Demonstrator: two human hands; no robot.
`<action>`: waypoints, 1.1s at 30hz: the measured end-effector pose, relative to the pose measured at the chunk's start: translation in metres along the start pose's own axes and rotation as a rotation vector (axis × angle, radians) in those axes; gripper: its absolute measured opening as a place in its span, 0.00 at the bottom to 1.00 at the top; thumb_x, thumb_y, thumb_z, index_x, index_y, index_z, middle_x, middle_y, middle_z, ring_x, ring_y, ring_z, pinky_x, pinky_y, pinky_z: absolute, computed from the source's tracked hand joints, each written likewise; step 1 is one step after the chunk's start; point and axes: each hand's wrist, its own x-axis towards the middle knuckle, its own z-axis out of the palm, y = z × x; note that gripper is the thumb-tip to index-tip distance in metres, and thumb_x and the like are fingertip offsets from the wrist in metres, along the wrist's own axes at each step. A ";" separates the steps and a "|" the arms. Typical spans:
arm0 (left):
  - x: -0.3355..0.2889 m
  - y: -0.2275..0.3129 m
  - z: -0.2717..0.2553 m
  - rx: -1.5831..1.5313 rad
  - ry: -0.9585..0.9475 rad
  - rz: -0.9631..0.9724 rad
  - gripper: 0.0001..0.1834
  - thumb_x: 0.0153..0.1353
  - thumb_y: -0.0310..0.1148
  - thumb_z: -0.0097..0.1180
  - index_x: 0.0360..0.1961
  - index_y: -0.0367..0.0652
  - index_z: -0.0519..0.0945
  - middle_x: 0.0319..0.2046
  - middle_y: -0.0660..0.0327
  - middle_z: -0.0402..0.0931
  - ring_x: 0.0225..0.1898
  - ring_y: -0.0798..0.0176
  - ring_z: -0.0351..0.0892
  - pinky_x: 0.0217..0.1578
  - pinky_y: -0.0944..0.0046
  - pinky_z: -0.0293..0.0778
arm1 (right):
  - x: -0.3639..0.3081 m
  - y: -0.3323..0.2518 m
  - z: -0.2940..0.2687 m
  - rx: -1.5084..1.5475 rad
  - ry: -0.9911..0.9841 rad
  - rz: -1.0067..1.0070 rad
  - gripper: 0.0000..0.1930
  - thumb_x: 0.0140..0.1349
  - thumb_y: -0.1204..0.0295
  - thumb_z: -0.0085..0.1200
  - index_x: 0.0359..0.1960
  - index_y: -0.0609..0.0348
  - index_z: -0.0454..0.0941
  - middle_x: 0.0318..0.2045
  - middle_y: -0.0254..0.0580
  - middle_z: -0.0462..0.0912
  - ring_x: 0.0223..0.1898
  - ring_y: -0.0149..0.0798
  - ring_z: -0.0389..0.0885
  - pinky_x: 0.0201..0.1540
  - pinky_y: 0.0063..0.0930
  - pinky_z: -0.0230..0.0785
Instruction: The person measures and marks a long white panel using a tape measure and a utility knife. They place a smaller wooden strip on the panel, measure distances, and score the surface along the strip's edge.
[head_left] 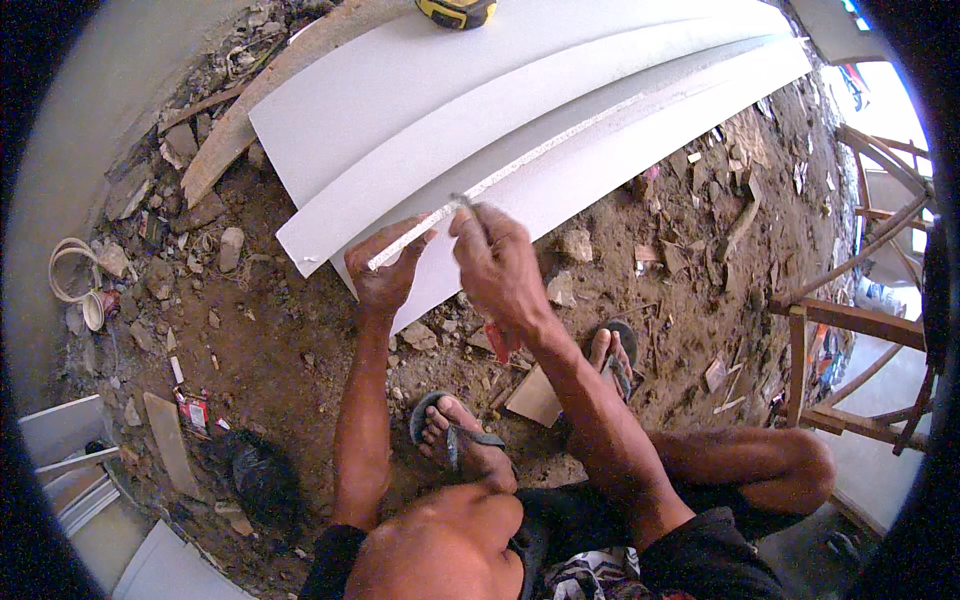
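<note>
White board (548,149) was grasped at 1 end by the left hand (384,272); at its rough edge, a dark tool (463,200) was pinched by the right hand (495,265). Chipping seemed risked by any slip. Pale panels (345,115) were spread beyond.

White boards (330,140) matt, smooth-faced; cut edge (560,142) of the raised one rough, grainy; tape measure (458,12) yellow-and-black plastic, slightly glossy; plank (225,145) raw wood, unpolished; frame (865,323) at right also bare wood. Ground (290,360) rough soil with stone rubble; left wall (110,110) smooth, matt; sleeve (710,550) plain black cloth, matt; small dark tool (461,200) at the fingertips of the right hand (495,262) maybe metal, too blurred to be sure.
</note>
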 end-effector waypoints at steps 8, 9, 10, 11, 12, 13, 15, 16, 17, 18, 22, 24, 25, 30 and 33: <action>0.002 0.014 0.007 -0.333 0.081 -0.268 0.09 0.57 0.26 0.68 0.39 0.37 0.87 0.38 0.54 0.86 0.38 0.64 0.86 0.40 0.64 0.81 | 0.002 -0.003 -0.009 -0.073 -0.063 -0.050 0.16 0.73 0.60 0.45 0.34 0.61 0.73 0.17 0.27 0.66 0.17 0.23 0.63 0.17 0.23 0.57; 0.000 0.014 0.004 -0.337 0.088 -0.270 0.09 0.57 0.26 0.68 0.39 0.37 0.87 0.38 0.54 0.86 0.38 0.64 0.86 0.40 0.64 0.81 | 0.003 -0.006 -0.010 -0.017 -0.060 0.057 0.17 0.73 0.59 0.46 0.34 0.61 0.73 0.17 0.28 0.67 0.18 0.23 0.64 0.19 0.23 0.58; -0.002 0.002 0.000 -0.183 0.058 -0.122 0.08 0.57 0.26 0.68 0.39 0.37 0.87 0.37 0.54 0.86 0.38 0.64 0.86 0.40 0.63 0.81 | 0.001 -0.004 -0.007 -0.022 -0.056 0.033 0.17 0.73 0.59 0.46 0.34 0.61 0.73 0.17 0.28 0.67 0.18 0.23 0.64 0.19 0.23 0.58; 0.000 0.000 0.000 -0.037 0.023 0.026 0.08 0.57 0.26 0.68 0.39 0.37 0.87 0.37 0.54 0.86 0.38 0.64 0.86 0.40 0.63 0.81 | 0.000 -0.004 -0.004 -0.031 -0.043 0.011 0.17 0.73 0.59 0.45 0.34 0.61 0.73 0.17 0.28 0.67 0.18 0.23 0.64 0.19 0.23 0.58; 0.000 -0.002 0.002 -0.033 0.016 0.011 0.08 0.57 0.26 0.68 0.38 0.37 0.87 0.37 0.54 0.86 0.38 0.64 0.86 0.40 0.63 0.81 | -0.001 -0.003 -0.002 -0.040 -0.031 -0.011 0.17 0.73 0.59 0.45 0.33 0.61 0.73 0.17 0.28 0.67 0.18 0.23 0.64 0.18 0.23 0.58; 0.000 -0.003 0.004 -0.029 0.009 -0.003 0.08 0.57 0.26 0.68 0.38 0.37 0.87 0.37 0.54 0.86 0.38 0.64 0.86 0.40 0.63 0.81 | -0.002 -0.004 -0.003 -0.022 -0.026 0.012 0.17 0.73 0.60 0.46 0.33 0.61 0.73 0.17 0.27 0.67 0.18 0.23 0.64 0.18 0.23 0.57; -0.001 -0.001 0.001 -0.001 -0.001 -0.030 0.08 0.57 0.26 0.68 0.38 0.36 0.87 0.37 0.54 0.86 0.37 0.64 0.86 0.41 0.64 0.81 | 0.003 -0.002 -0.009 0.048 -0.034 0.063 0.17 0.73 0.60 0.46 0.33 0.61 0.73 0.17 0.27 0.67 0.18 0.23 0.64 0.18 0.23 0.57; -0.002 0.000 0.000 0.017 -0.007 -0.040 0.08 0.57 0.25 0.68 0.39 0.36 0.87 0.37 0.54 0.86 0.37 0.65 0.86 0.41 0.64 0.81 | 0.005 0.000 -0.010 0.083 -0.038 0.089 0.17 0.73 0.60 0.46 0.33 0.61 0.73 0.17 0.27 0.66 0.18 0.23 0.64 0.18 0.23 0.57; -0.002 0.000 -0.001 0.032 -0.013 -0.049 0.08 0.57 0.25 0.68 0.39 0.36 0.87 0.37 0.55 0.86 0.37 0.65 0.86 0.41 0.64 0.81 | 0.000 0.001 -0.004 0.073 -0.026 0.074 0.16 0.73 0.60 0.46 0.33 0.61 0.73 0.17 0.27 0.66 0.18 0.23 0.63 0.18 0.23 0.56; -0.002 -0.002 -0.001 -0.019 -0.004 -0.033 0.08 0.57 0.25 0.68 0.39 0.35 0.87 0.37 0.55 0.86 0.37 0.65 0.85 0.41 0.65 0.81 | -0.004 0.002 0.003 0.002 -0.034 -0.006 0.16 0.73 0.60 0.46 0.33 0.61 0.72 0.17 0.26 0.66 0.17 0.22 0.63 0.17 0.22 0.55; -0.003 -0.007 0.001 -0.092 0.010 -0.018 0.08 0.57 0.24 0.67 0.39 0.34 0.86 0.38 0.55 0.86 0.38 0.66 0.85 0.41 0.65 0.81 | -0.001 -0.003 -0.001 0.045 -0.052 0.042 0.16 0.73 0.60 0.45 0.33 0.61 0.72 0.18 0.28 0.67 0.19 0.24 0.64 0.19 0.23 0.58; -0.003 -0.009 0.001 -0.085 0.007 -0.007 0.09 0.57 0.24 0.67 0.39 0.34 0.86 0.38 0.54 0.86 0.38 0.65 0.85 0.41 0.65 0.81 | -0.004 0.002 0.006 -0.044 -0.054 -0.092 0.16 0.73 0.60 0.44 0.33 0.61 0.72 0.18 0.28 0.67 0.18 0.23 0.64 0.18 0.22 0.58; -0.003 -0.013 0.002 -0.092 0.008 0.012 0.09 0.57 0.24 0.68 0.39 0.34 0.86 0.38 0.54 0.86 0.38 0.65 0.85 0.41 0.65 0.81 | -0.004 0.004 0.008 -0.053 -0.051 -0.121 0.16 0.73 0.60 0.44 0.33 0.61 0.72 0.18 0.28 0.67 0.18 0.23 0.64 0.18 0.23 0.58; 0.000 -0.003 0.001 -0.062 0.007 0.029 0.08 0.57 0.23 0.67 0.38 0.34 0.86 0.38 0.53 0.86 0.38 0.64 0.86 0.42 0.64 0.81 | 0.001 0.007 0.004 0.021 -0.001 -0.057 0.17 0.73 0.60 0.44 0.32 0.61 0.72 0.17 0.26 0.65 0.17 0.23 0.62 0.17 0.23 0.55; -0.001 -0.009 0.002 -0.119 0.034 0.043 0.07 0.57 0.22 0.67 0.38 0.34 0.86 0.37 0.54 0.86 0.38 0.64 0.86 0.41 0.64 0.81 | 0.003 -0.002 0.002 -0.002 -0.018 -0.051 0.17 0.73 0.60 0.45 0.32 0.62 0.72 0.17 0.28 0.66 0.18 0.23 0.62 0.18 0.24 0.55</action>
